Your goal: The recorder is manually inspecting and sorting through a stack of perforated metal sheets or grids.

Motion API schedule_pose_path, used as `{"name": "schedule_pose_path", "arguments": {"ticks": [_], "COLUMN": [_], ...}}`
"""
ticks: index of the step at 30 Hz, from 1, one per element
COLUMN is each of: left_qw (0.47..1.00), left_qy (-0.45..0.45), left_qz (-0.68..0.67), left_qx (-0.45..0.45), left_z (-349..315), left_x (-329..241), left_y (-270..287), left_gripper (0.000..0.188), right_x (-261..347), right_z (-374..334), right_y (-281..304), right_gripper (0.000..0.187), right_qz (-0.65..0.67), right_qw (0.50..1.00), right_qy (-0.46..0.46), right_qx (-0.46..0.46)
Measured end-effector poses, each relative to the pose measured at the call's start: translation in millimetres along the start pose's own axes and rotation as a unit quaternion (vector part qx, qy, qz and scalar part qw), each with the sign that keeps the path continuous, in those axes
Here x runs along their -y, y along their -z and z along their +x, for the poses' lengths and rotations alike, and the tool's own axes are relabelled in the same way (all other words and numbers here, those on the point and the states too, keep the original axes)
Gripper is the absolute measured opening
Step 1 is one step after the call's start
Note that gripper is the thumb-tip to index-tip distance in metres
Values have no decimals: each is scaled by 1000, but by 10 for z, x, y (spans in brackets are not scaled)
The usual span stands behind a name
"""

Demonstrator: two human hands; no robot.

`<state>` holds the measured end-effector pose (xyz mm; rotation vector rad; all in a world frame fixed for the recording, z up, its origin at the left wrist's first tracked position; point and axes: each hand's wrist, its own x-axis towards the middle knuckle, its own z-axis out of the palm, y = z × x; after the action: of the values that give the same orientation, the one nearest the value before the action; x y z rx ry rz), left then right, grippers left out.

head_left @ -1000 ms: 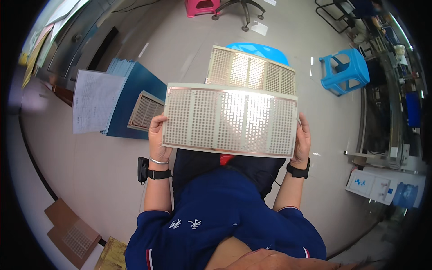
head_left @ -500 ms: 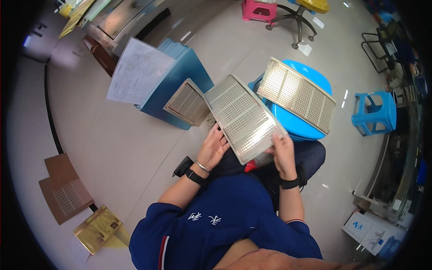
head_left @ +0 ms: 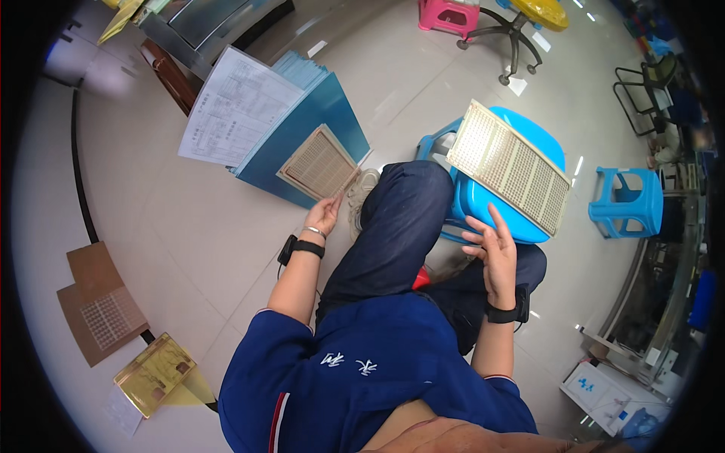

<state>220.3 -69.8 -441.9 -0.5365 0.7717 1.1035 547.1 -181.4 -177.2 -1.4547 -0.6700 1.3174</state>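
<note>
So, blue stool (head_left: 538, 130): it's standing near the person's right knee, carrying a perforated panel (head_left: 513, 170) that's lying slantwise across the seat.
Right hand (head_left: 492, 249): hanging just by the near edge of that stool, empty, fingers spreading loosely apart.
Left hand (head_left: 323, 215): reaching down well left of the stool, fingers bunching together at the bottom corner of the leaning panel. Honestly can't tell if it's gripping or only touching.
Leaning panel (head_left: 319, 162): left of the stool, it's resting tilted against the front of the teal boards.
Teal boards (head_left: 302, 124): standing on edge left of the stool, with a white paper sheet (head_left: 238, 109) sticking out on their far side.
Pink stool (head_left: 449, 16): sitting well beyond the blue one, right beside a wheeled chair (head_left: 515, 36).
Brown cardboard (head_left: 98, 275): lying way off to the stool's left, near a gold tray (head_left: 155, 370).
</note>
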Motion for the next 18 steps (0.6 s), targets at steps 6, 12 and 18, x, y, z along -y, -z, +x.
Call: {"name": "schedule_pose_path", "arguments": {"ticks": [6, 12, 18], "left_qw": [999, 967, 944], "left_qy": [-27, -178, -143], "left_qz": [-22, -101, 290], "left_qx": [-35, -150, 66], "left_z": [406, 191, -86], "left_x": [-118, 140, 673], "left_y": [71, -182, -1039], "left_gripper": [34, 43, 40], "right_x": [22, 35, -242], "right_z": [-77, 0, 272], "right_y": [362, 1058, 1538], "right_gripper": [47, 46, 45], "right_qz": [2, -90, -417], "right_qw": [996, 953, 812], "right_qy": [18, 146, 201], "right_qx": [-88, -251, -356]}}
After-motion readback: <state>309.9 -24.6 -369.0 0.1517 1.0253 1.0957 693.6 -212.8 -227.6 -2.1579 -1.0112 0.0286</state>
